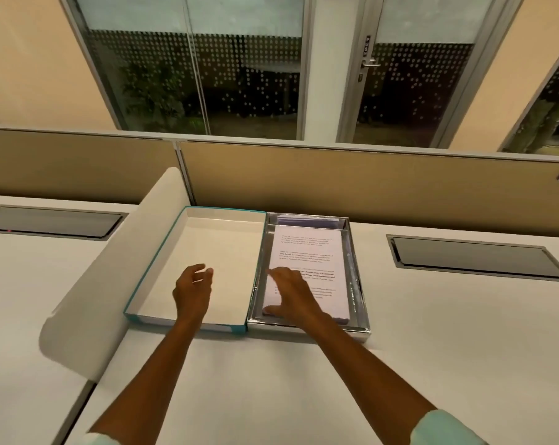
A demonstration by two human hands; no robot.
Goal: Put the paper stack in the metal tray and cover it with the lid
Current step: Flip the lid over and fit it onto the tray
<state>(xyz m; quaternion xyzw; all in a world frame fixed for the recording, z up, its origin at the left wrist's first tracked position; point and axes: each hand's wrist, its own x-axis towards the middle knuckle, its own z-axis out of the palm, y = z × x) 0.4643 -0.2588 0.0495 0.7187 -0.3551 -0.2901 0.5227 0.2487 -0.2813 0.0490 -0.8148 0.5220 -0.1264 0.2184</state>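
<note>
The right hand (291,292) lies flat on the paper stack (307,268), fingers spread, its grip loose and closed on nothing. The stack sits inside the metal tray (357,284). The left hand (193,289) hovers over the lid (204,252), fingers curled but apart, holding nothing. The lid lies upside down on the desk (448,332), touching the tray's left side.

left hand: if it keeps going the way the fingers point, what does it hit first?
Probably the white inside floor of the teal-edged lid: the left hand hovers over it, fingers aimed forward and slightly right. Further on stands the lid's wall beside the metal tray. Height above the floor is unclear.
</note>
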